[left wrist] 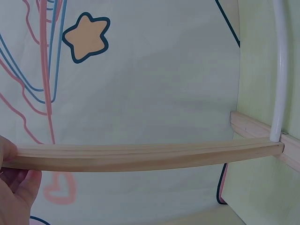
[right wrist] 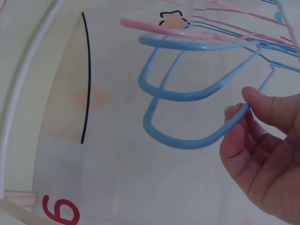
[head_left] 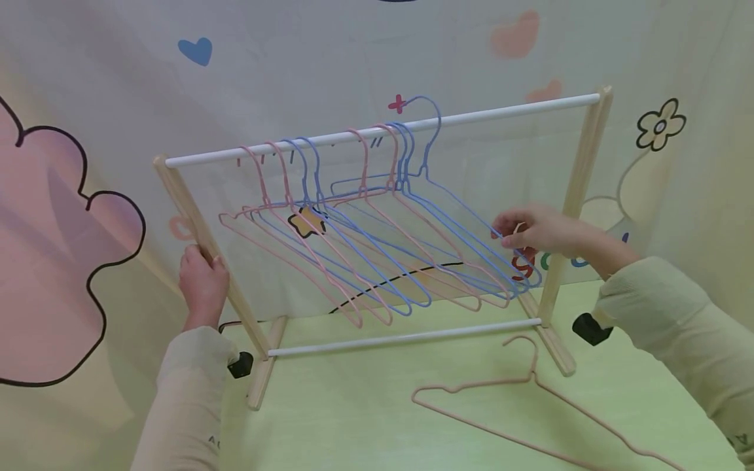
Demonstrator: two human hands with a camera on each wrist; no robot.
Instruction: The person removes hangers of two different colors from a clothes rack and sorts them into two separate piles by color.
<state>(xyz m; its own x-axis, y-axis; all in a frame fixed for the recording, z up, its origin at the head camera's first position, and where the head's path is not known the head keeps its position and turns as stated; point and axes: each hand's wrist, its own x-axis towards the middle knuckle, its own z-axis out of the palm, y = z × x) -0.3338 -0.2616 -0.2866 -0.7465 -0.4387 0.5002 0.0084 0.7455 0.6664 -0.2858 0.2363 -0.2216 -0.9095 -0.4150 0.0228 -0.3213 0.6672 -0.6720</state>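
My left hand (head_left: 203,282) grips the left wooden post (left wrist: 140,157) of a small garment rack, thumb and fingers on either side of it. At the right, my right hand (head_left: 538,230) pinches the sloping arm of a blue hanger (right wrist: 187,143) between thumb and fingers. That hanger's hook stands higher than the others, its tip above the white top rail (head_left: 512,114). Several pink hangers (head_left: 318,282) and blue hangers (head_left: 371,261) hang from the rail to its left. In the right wrist view, other blue loops lie close beside the held one.
A pink hanger (head_left: 471,384) lies on the pale green table (head_left: 330,418) in front of the rack. The rack's white lower bar (head_left: 406,339) joins its wooden feet. Behind stands a curtain (head_left: 330,59) printed with hearts, a star and flowers.
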